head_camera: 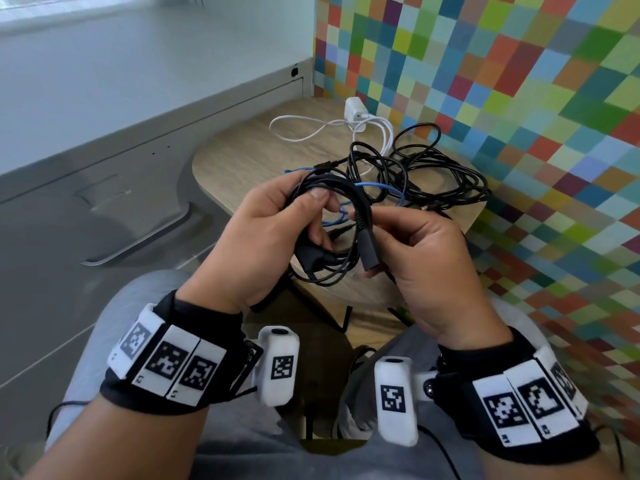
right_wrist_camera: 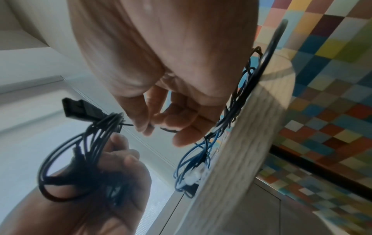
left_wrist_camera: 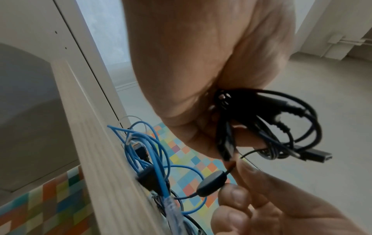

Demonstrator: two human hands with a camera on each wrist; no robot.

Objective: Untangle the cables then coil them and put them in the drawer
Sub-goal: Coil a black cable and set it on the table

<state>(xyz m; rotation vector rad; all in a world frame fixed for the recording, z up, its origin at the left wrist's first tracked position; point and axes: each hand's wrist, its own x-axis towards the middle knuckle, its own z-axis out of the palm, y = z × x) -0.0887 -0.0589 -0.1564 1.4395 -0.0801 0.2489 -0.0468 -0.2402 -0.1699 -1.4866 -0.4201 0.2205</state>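
My left hand (head_camera: 317, 216) grips a coiled black cable (head_camera: 329, 271) in front of my lap, with the thumb on top of the loops. The coil's black plug (head_camera: 367, 252) hangs by my right hand (head_camera: 362, 218), which pinches a thin black strand (right_wrist_camera: 167, 129) at the coil between thumb and forefinger. From the left wrist the coil (left_wrist_camera: 281, 127) shows bunched under my palm. A tangle of black cables (head_camera: 433, 174) and a blue cable (head_camera: 367, 187) lies on the small wooden table (head_camera: 242, 150). A white cable with its charger (head_camera: 353, 110) lies at the back.
A grey cabinet front with a curved handle (head_camera: 145, 242) stands left of the table. A wall of coloured squares (head_camera: 519, 98) runs along the right. The table's near edge (right_wrist_camera: 251, 127) is close to both hands; my knees are beneath them.
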